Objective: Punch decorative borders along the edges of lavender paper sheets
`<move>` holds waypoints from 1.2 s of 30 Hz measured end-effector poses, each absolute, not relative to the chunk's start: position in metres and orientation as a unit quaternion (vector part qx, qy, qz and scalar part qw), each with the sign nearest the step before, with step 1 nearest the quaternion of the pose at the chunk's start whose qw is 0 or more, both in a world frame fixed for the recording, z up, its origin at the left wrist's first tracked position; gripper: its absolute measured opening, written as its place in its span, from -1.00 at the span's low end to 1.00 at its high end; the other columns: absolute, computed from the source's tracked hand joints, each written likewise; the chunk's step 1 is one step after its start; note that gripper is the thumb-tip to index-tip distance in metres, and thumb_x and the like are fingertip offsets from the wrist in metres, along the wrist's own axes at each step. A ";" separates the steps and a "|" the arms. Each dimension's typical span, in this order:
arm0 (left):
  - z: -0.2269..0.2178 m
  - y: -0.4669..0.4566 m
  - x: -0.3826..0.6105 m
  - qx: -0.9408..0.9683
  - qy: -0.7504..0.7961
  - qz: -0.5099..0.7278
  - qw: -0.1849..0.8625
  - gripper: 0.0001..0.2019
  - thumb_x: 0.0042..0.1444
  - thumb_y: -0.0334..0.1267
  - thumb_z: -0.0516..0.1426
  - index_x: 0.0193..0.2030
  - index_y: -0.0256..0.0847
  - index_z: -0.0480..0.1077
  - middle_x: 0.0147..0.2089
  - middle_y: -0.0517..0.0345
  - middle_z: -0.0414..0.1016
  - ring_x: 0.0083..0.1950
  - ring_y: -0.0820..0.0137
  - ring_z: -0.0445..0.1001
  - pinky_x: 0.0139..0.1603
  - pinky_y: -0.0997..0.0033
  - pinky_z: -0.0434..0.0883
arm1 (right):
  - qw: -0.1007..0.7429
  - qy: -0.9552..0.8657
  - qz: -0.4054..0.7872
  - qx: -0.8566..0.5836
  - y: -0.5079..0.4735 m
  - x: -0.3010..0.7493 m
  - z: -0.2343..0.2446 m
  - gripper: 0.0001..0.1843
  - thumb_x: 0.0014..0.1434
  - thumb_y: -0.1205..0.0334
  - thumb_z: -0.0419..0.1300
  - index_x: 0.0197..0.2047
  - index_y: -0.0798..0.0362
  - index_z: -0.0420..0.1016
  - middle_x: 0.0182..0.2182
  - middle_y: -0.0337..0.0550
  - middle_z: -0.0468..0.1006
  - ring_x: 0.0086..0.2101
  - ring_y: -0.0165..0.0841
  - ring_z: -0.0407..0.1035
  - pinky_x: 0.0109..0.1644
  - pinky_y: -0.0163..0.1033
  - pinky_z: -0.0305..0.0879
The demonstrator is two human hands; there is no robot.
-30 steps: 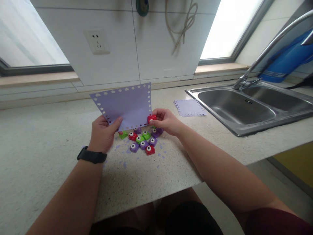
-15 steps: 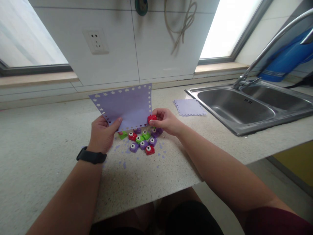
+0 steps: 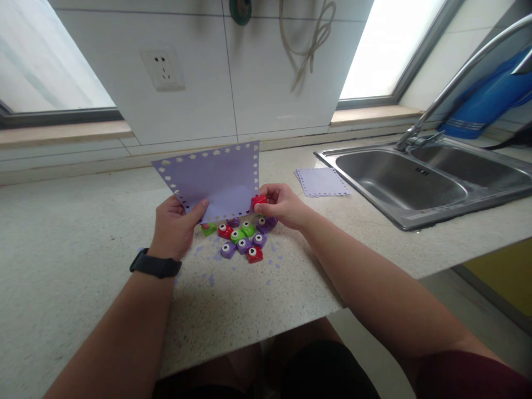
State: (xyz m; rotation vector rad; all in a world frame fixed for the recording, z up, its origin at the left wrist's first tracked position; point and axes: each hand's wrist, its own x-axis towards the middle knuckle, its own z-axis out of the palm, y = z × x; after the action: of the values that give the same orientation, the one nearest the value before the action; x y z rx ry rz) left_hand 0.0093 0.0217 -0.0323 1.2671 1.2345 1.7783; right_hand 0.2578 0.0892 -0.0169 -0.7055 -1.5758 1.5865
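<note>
My left hand (image 3: pixel 174 224) pinches the lower left edge of a purple paper sheet (image 3: pixel 216 177) and holds it up off the counter; small shapes are punched all round its border. At the sheet's lower right corner my right hand (image 3: pixel 280 205) is closed on a small red punch (image 3: pixel 258 200), thumb pressing on top. Below the sheet lie several small red, green and purple punches (image 3: pixel 243 239) in a cluster on the counter. Tiny purple paper bits (image 3: pixel 211 280) are scattered around them.
A stack of purple punched sheets (image 3: pixel 322 182) lies beside a steel double sink (image 3: pixel 419 185) with a tall tap on the right. The speckled counter (image 3: pixel 83 260) has its front edge near me. A wall socket (image 3: pixel 163 69) and a hanging cord are behind.
Almost nothing differs; the sheet's right edge has tipped slightly, and both hands keep their grip in the same place.
</note>
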 end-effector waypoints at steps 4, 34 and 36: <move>-0.033 0.022 0.009 0.477 0.473 0.668 0.320 -0.56 -0.06 -0.11 0.49 -0.04 -0.23 0.63 -0.01 -0.03 0.71 -0.05 0.20 0.67 0.04 0.21 0.62 | 0.390 -0.623 0.618 -0.280 0.089 0.257 -0.016 -0.58 -0.15 0.13 0.54 -0.44 0.02 0.36 -0.55 -0.37 0.37 -0.49 -0.48 0.25 -0.41 -0.28 0.18; -0.031 0.021 0.014 0.455 0.460 0.685 0.336 -0.56 -0.09 -0.13 0.51 -0.07 -0.24 0.64 -0.04 -0.02 0.71 -0.31 0.36 0.63 -0.43 0.47 0.59 | 0.411 -0.605 0.627 -0.267 0.089 0.254 -0.018 -0.55 -0.19 0.14 0.56 -0.42 0.04 0.36 -0.55 -0.41 0.38 -0.52 -0.54 0.20 -0.44 -0.32 0.10; -0.030 0.020 0.014 0.455 0.459 0.684 0.339 -0.56 -0.09 -0.13 0.51 -0.08 -0.25 0.64 -0.05 -0.02 0.71 -0.37 0.38 0.61 -0.52 0.51 0.55 | 0.411 -0.605 0.628 -0.266 0.088 0.254 -0.018 -0.55 -0.18 0.15 0.56 -0.42 0.05 0.36 -0.55 -0.40 0.38 -0.52 -0.54 0.20 -0.44 -0.32 0.10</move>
State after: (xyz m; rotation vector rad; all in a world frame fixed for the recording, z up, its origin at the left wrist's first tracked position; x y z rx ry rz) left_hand 0.0143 0.0202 -0.0303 1.1840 1.1943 1.7815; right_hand 0.2539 0.0884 -0.0185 -0.6706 -1.5236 1.5794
